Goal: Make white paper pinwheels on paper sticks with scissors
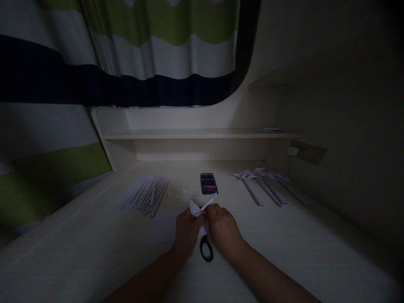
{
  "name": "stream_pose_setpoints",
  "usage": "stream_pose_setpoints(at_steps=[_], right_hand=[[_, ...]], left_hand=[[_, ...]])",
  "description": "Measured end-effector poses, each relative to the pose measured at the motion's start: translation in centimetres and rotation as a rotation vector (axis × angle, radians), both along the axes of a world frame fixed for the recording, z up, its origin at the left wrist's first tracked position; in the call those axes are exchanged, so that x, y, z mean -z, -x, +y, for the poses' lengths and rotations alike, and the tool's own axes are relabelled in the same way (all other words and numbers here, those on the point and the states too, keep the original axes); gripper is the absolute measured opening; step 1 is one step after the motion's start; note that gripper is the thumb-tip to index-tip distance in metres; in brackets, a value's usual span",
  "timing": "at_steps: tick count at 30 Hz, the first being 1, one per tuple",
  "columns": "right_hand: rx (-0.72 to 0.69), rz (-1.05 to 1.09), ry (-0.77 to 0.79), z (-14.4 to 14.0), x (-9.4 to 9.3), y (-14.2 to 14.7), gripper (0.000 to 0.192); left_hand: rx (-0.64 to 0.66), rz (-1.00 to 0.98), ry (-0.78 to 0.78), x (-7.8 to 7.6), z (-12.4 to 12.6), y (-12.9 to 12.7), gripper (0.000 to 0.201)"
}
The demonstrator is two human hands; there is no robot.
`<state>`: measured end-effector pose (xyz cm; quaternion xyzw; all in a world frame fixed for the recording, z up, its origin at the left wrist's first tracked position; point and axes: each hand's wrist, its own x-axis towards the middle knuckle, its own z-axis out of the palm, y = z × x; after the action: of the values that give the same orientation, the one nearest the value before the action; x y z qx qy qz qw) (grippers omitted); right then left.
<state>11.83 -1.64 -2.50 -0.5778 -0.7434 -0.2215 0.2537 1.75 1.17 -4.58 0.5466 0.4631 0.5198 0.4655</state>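
Both the left hand (187, 229) and right hand (222, 227) pinch a folded white paper piece (200, 209) mid-desk, above black scissors (206, 248) (handles showing); dim light could skew a crease

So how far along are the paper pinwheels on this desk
Done: a few finished pinwheels lie at the back right of the desk. In hand: the left hand and right hand pinch a folded white paper piece together, with black-handled scissors lying beneath them. Left: a pile of rolled paper sticks sits unused at the back left, so several more look possible.
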Motion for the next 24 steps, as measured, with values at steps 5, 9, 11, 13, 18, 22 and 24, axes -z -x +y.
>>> stream_pose_setpoints(at_steps=[5,9,11,13,18,22,24], right_hand=[[-0.023,0.084,0.045,-0.1,0.1,-0.3,0.007],[-0.086,0.257,-0.022,-0.5,-0.4,-1.5,0.017],[-0.121,0.322,-0.082,-0.7,-0.8,-2.1,0.020],[-0.171,0.332,-0.126,-0.8,-1.0,-2.5,0.019],[-0.272,0.233,-0.183,-0.6,-0.8,-2.4,0.017],[-0.270,0.176,-0.175,-0.4,-0.4,-2.1,0.015],[-0.255,0.168,-0.174,-0.2,-0.3,-2.1,0.014]], left_hand=[[-0.018,-0.009,0.032,-0.3,0.3,0.1,0.015],[-0.066,-0.087,0.080,-1.1,0.5,0.4,0.024],[-0.068,-0.157,0.101,-1.5,0.4,0.5,0.026],[-0.058,-0.198,0.104,-1.7,0.4,0.4,0.026],[-0.017,-0.246,0.080,-1.4,0.5,0.3,0.025],[0.034,-0.222,0.066,-0.9,0.7,0.1,0.024],[0.038,-0.188,0.048,-0.7,0.7,0.0,0.023]])
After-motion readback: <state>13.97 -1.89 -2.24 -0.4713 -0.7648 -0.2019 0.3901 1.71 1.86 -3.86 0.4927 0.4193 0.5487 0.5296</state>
